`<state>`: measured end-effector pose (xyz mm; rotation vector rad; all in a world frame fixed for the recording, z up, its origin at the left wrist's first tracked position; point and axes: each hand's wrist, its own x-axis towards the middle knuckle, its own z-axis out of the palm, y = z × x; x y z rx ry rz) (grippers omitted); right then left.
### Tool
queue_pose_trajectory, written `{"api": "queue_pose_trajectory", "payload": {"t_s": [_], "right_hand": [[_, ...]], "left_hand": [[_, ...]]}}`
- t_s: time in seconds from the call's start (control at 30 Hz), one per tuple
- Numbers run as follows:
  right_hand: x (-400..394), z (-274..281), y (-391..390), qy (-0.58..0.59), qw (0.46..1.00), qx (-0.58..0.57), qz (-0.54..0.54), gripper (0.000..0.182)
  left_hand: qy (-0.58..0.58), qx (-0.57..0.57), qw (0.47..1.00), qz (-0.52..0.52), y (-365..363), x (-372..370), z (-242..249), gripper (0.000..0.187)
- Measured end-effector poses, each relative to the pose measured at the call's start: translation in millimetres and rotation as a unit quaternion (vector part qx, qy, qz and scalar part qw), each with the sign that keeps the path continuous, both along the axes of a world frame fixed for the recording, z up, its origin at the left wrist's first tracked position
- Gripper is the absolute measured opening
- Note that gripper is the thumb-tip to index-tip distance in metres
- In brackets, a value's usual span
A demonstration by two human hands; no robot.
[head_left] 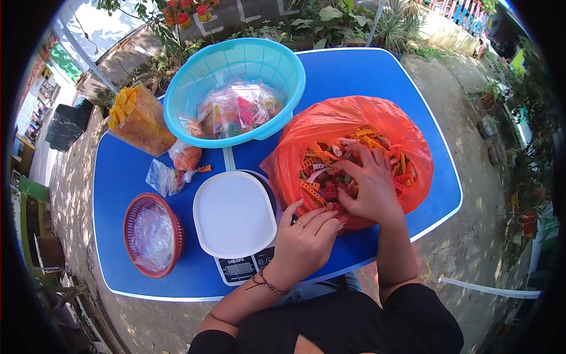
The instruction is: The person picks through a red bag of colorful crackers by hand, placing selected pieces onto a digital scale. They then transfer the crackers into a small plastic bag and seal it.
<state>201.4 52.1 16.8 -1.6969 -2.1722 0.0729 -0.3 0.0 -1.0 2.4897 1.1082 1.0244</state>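
Note:
A large red plastic bag lies open on the right side of the table, full of colourful ladder-shaped and wheel-shaped dry snacks. Inside its mouth, my right hand rests over the snacks with fingers curved and apart. At the near left rim of the bag is my left hand, its fingers bent together around something small that I cannot make out. Just left of that hand, a digital kitchen scale carries a white square tray.
A turquoise basket at the back holds several filled zip bags. A red-brown basket contains clear plastic bags. Small packets and a big bag of yellow snacks stand along the left of the blue table.

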Motion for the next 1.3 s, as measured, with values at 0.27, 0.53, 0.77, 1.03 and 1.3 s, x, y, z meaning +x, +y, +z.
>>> {"api": "queue_pose_trajectory", "payload": {"t_s": [0.27,0.53,0.77,1.03,1.3], "right_hand": [[13.8,-4.9,6.2,0.047,0.997,0.052,0.037,0.034],[-3.5,-8.5,3.4,0.063,0.992,0.018,0.106,0.022],[8.5,-8.5,9.3,0.094,0.991,0.093,0.019,0.021],[16.7,-4.3,7.6,0.125,0.99,0.064,0.031,0.016],[0.5,-3.7,0.5,0.024,0.998,0.014,0.048,0.015]], "left_hand": [[-0.002,-0.006,1.0,-0.001,0.0,-0.6,1.4,0.016],[-0.01,-0.004,1.0,-0.001,0.0,0.0,0.0,0.016],[-0.007,-0.006,1.0,-0.001,0.2,-1.0,1.5,0.016],[-0.005,-0.003,1.0,0.001,-0.1,-0.7,2.3,0.015],[-0.004,-0.003,1.0,0.0,-0.2,-0.3,2.0,0.016]]}}
